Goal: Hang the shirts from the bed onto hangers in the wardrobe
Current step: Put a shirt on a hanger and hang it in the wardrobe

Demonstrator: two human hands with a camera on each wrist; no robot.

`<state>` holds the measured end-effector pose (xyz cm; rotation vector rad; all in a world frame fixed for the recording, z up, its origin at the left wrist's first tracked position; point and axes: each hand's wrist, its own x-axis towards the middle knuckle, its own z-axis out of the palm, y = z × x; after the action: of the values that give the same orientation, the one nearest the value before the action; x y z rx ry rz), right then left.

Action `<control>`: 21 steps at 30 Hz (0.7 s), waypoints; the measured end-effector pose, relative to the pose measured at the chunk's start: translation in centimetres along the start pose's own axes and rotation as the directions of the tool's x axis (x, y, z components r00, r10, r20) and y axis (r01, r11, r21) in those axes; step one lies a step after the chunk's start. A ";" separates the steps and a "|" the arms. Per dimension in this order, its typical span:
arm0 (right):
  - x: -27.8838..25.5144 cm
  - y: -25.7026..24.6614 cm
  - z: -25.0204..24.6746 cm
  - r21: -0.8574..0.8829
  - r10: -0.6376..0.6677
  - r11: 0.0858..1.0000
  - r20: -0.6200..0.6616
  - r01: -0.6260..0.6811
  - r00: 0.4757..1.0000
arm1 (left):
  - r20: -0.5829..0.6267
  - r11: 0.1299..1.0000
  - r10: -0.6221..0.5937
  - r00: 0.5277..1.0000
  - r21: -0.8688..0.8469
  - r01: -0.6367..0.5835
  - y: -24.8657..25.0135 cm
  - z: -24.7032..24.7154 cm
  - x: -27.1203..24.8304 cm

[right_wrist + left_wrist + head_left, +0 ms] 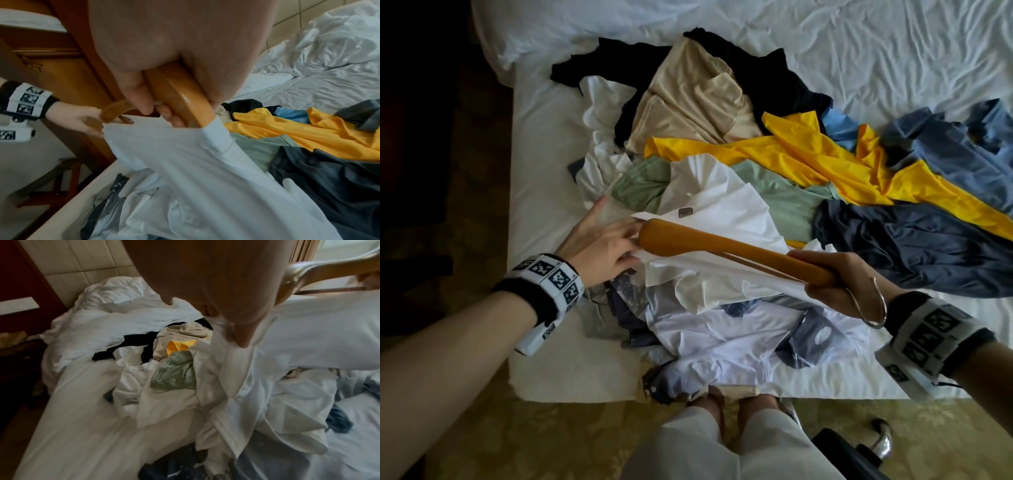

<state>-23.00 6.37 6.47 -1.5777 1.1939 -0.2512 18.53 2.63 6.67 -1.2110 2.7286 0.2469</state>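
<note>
White cotton shirt (722, 219) is draped over a glossy orange-brown wooden hanger (729, 250) at the centre of the head view, above the heap on the white-sheeted bed (544, 164). Its fabric is pinched at the hanger's left tip by the left hand (599, 246). The hanger's middle is gripped by the right hand (835, 274), fingers curled round it. A yellow garment (825, 161) lies at the upper right.
</note>
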 end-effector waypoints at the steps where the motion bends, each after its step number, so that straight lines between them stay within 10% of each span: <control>1: 0.3 0.2 0.2 -0.032 0.011 0.999 -0.010 -0.011 1.000 | -0.002 1.000 0.021 1.000 0.008 -0.021 -0.1 -0.5 0.1; 7: 2.1 0.5 1.9 -0.300 -0.018 0.954 -0.060 0.000 0.998 | -0.012 0.994 0.039 0.999 0.107 -0.038 1.6 -2.1 1.1; 21: 1.1 -10.3 -4.8 -0.249 -0.165 0.962 -0.189 0.115 0.968 | -0.207 0.986 0.124 0.970 -0.087 -0.145 4.3 -11.1 0.7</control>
<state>-20.08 1.61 16.42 -1.8847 1.3115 -0.3869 14.12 2.73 17.74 -1.1322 3.0126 0.2971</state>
